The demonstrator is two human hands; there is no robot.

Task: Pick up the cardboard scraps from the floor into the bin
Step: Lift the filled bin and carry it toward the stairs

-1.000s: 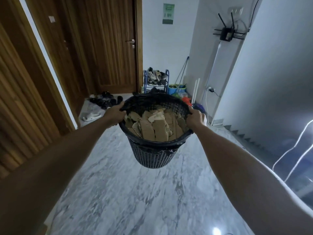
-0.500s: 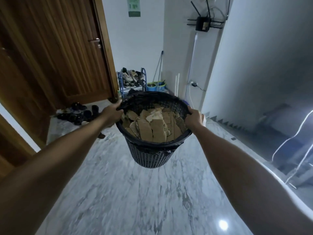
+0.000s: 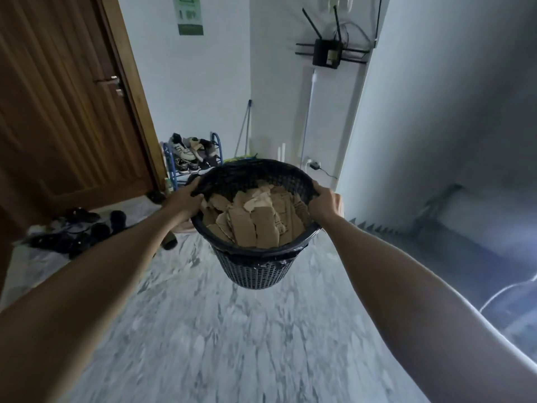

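Holding the bin [image 3: 255, 266] up off the floor [image 3: 232, 344], I am clenching its rim on both sides: my left hand [image 3: 186, 200] is curling over the edge at nine o'clock and my right hand [image 3: 325, 203] at three o'clock. The cardboard scraps [image 3: 255, 219] are lying piled inside, midway between my two grips, neither hand nearer. I am judging the gathering done, since no scraps are showing on the visible floor; setting down means lowering straight toward six o'clock.

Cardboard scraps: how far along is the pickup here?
Done: the cardboard scraps sit piled in the bin. In hand: left hand and right hand grip its rim, holding it off the floor, where no scraps show. Left: apparently only setting it down.
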